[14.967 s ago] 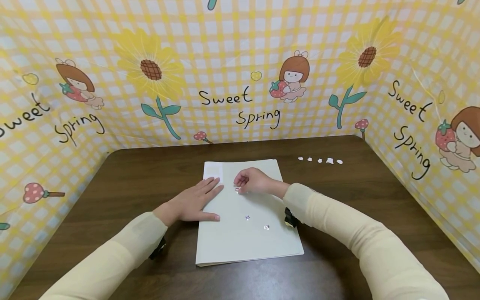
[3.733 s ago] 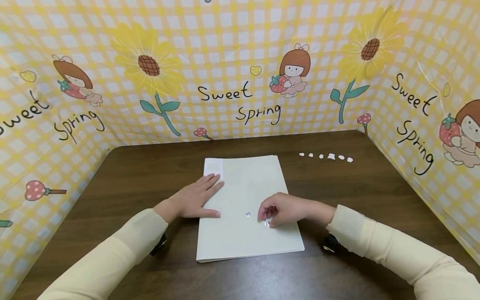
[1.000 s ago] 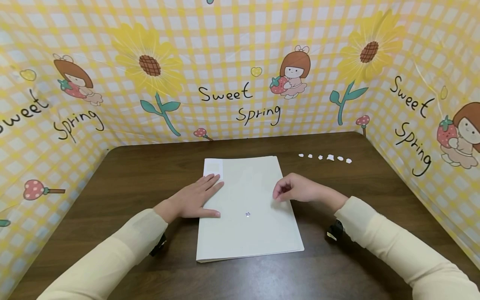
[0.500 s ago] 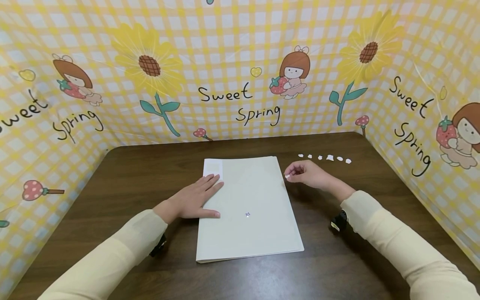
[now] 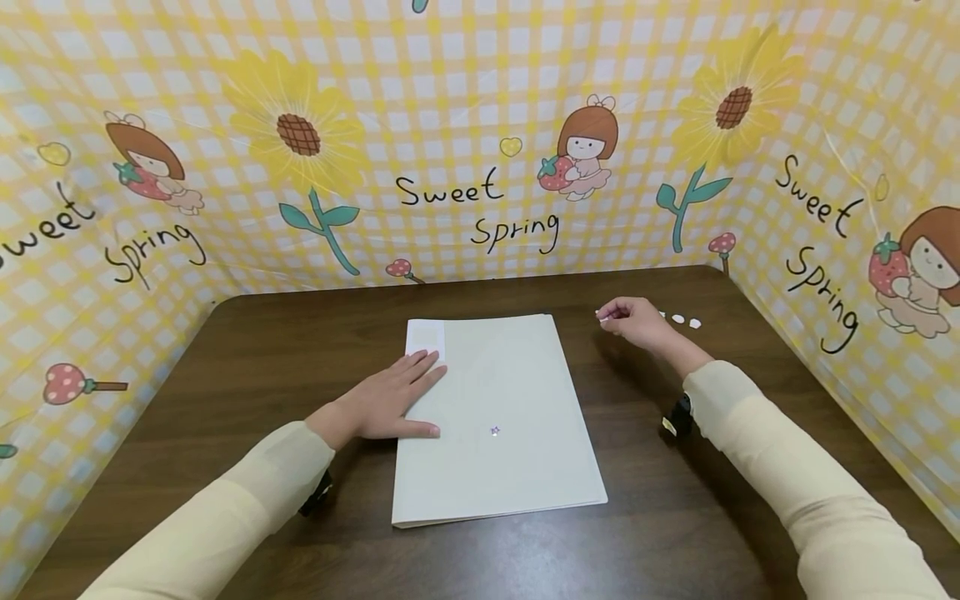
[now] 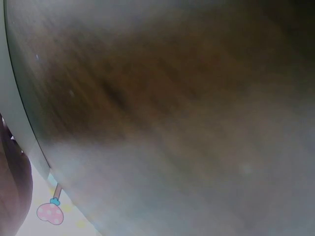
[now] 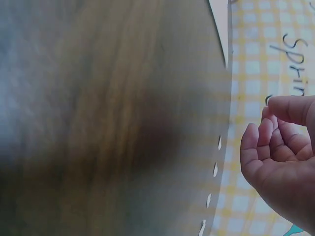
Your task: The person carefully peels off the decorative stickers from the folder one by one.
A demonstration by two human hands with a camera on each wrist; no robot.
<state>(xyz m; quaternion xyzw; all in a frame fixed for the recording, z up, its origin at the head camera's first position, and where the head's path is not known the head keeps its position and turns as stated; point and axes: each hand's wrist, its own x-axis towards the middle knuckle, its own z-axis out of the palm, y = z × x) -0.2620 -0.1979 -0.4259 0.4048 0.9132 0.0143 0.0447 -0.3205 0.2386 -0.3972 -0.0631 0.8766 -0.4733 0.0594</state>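
In the head view my left hand (image 5: 393,396) lies flat with spread fingers on the left edge of a white folder (image 5: 517,467). Near the folder's middle sits a small shiny star sticker (image 5: 495,431). Over the far right of the table, my right hand (image 5: 637,323) pinches a small white sticker between thumb and fingertips. That hand hides part of a row of small white pieces (image 5: 695,323). In the right wrist view the thumb and index finger of my right hand (image 7: 278,152) meet, with only a tiny pale bit showing; several white pieces (image 7: 215,169) lie beyond.
The dark wooden table (image 5: 300,333) carries the folder, which has a printed label (image 5: 426,337) at its upper left. A yellow checked cloth (image 5: 450,108) surrounds the table's back and sides. The left wrist view shows mostly blurred surface.
Two stickers have left the folder since the earliest frame, and the white row has gained a piece. Lately my right hand has moved from the folder up and right to the row. My left hand stays.
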